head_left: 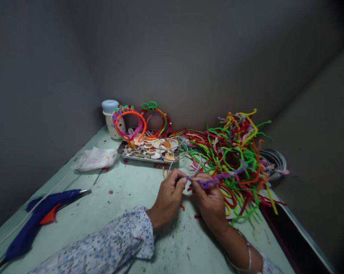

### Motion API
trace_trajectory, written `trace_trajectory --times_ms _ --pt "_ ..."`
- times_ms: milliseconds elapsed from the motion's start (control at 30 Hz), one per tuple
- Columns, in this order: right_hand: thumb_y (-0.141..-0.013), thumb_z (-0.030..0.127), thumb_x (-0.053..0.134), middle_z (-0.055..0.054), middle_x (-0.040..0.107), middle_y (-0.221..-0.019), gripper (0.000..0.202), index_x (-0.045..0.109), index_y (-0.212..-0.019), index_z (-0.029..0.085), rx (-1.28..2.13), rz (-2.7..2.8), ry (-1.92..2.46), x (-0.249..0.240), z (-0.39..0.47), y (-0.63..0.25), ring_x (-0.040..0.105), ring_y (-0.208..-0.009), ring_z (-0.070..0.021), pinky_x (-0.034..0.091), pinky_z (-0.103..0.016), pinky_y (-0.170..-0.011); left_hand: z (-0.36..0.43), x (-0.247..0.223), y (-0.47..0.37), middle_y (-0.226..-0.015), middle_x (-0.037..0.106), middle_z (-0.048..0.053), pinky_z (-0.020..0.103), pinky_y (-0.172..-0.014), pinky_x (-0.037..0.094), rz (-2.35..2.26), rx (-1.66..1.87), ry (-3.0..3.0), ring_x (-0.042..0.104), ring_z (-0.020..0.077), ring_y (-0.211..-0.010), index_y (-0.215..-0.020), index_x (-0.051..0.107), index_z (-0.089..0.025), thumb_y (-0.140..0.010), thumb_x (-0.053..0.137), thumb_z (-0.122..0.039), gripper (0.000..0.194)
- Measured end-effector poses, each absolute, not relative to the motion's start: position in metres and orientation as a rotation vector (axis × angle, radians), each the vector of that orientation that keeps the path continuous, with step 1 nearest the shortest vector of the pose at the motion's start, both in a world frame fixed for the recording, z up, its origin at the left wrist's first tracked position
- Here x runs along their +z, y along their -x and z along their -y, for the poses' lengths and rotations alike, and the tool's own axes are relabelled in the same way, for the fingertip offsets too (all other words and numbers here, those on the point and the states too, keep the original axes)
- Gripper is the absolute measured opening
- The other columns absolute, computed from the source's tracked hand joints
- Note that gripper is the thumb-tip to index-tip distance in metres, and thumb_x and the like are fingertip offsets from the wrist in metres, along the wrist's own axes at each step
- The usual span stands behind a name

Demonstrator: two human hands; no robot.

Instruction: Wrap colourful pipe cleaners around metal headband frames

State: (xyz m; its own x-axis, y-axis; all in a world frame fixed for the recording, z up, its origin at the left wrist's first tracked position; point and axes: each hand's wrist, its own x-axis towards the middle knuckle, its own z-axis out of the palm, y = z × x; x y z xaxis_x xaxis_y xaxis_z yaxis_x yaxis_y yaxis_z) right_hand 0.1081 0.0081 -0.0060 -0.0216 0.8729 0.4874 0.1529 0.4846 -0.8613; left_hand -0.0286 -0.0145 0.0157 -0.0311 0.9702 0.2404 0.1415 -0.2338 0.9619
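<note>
Close together over the middle of the table, my left hand (168, 194) and my right hand (213, 201) both pinch a purple pipe cleaner (224, 176). Its near end shows between the two sets of fingertips; the rest bends past my right fingers toward the pile. My left thumb and forefinger are closed on that end. Right behind my fingers stands a thin pale hoop (200, 161), perhaps a headband frame; whether my hands grip it too, I cannot make out. Many coloured pipe cleaners (217, 142) lie heaped beyond my right hand.
A metal tray (149, 159) holds shells and small stones, with decorated headbands (144, 125) standing on it. Behind is a white bottle with a blue lid (110, 104). At left lie a plastic bag (99, 159) and a blue glue gun (43, 211). A round metal bowl (282, 161) sits at right.
</note>
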Motion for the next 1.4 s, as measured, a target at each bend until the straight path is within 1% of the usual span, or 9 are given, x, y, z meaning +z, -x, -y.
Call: trace_trajectory --times_ms 200,367,533,733,933,1133,1400 --pt "-0.085 0.038 0.06 0.0 0.06 -0.069 0.023 0.063 -0.076 0.018 0.877 1.415 1.041 0.0 -0.007 -0.104 0.053 -0.061 -0.0145 0.047 -0.026 -0.058 0.016 0.014 0.028 -0.078 0.054 -0.001 0.025 -0.068 0.041 -1.214 1.318 -1.447 0.05 0.0141 -0.074 -0.086 0.054 -0.018 -0.094 0.045 -0.033 0.019" --pt "-0.083 0.041 0.061 0.001 0.058 -0.064 0.025 0.061 -0.074 0.018 0.913 1.391 1.084 -0.002 -0.007 -0.104 0.052 -0.057 -0.014 0.046 -0.025 -0.054 0.015 0.011 0.028 -0.078 0.053 -0.001 0.025 -0.069 0.04 -1.203 1.311 -1.44 0.049 0.014 -0.075 -0.085 0.053 -0.018 -0.094 0.046 -0.034 0.019" --pt "-0.081 0.041 0.062 0.001 0.059 -0.064 0.025 0.063 -0.077 0.017 0.974 1.35 1.1 -0.007 -0.009 -0.105 0.051 -0.056 -0.0139 0.045 -0.025 -0.054 0.014 0.01 0.028 -0.079 0.053 -0.001 0.025 -0.069 0.041 -1.131 1.264 -1.383 0.049 0.0135 -0.074 -0.085 0.052 -0.019 -0.094 0.045 -0.035 0.02" --pt "-0.081 0.043 0.065 0.001 0.059 -0.066 0.027 0.064 -0.083 0.016 1.128 1.26 1.072 -0.015 -0.011 -0.109 0.051 -0.058 -0.0137 0.044 -0.026 -0.055 0.013 0.013 0.028 -0.074 0.048 -0.002 0.025 -0.067 0.039 -1.044 1.254 -1.307 0.046 0.0127 -0.07 -0.083 0.052 -0.018 -0.095 0.043 -0.034 0.021" --pt "-0.083 0.041 0.066 0.0 0.061 -0.071 0.026 0.064 -0.088 0.016 1.244 1.205 1.011 -0.023 -0.012 -0.109 0.053 -0.062 -0.0138 0.045 -0.026 -0.059 0.009 0.012 0.025 -0.068 0.046 -0.002 0.024 -0.062 0.038 -0.938 1.289 -1.12 0.044 0.0115 -0.064 -0.075 0.05 -0.018 -0.091 0.05 -0.039 0.026" --pt "-0.084 0.041 0.065 0.0 0.063 -0.073 0.023 0.065 -0.084 0.018 1.286 1.205 0.982 -0.027 -0.014 -0.109 0.053 -0.064 -0.0144 0.045 -0.026 -0.062 0.004 0.007 0.022 -0.065 0.048 -0.003 0.02 -0.058 0.038 -0.82 1.253 -0.852 0.047 0.0093 -0.06 -0.071 0.048 -0.017 -0.085 0.059 -0.039 0.029" --pt "-0.085 0.041 0.065 0.0 0.061 -0.07 0.023 0.065 -0.082 0.019 1.308 1.208 0.988 -0.029 -0.016 -0.111 0.052 -0.063 -0.0143 0.043 -0.026 -0.059 0.004 0.013 0.02 -0.061 0.05 -0.004 0.02 -0.059 0.039 -0.759 1.231 -0.72 0.049 0.0088 -0.057 -0.069 0.049 -0.017 -0.076 0.07 -0.039 0.031"
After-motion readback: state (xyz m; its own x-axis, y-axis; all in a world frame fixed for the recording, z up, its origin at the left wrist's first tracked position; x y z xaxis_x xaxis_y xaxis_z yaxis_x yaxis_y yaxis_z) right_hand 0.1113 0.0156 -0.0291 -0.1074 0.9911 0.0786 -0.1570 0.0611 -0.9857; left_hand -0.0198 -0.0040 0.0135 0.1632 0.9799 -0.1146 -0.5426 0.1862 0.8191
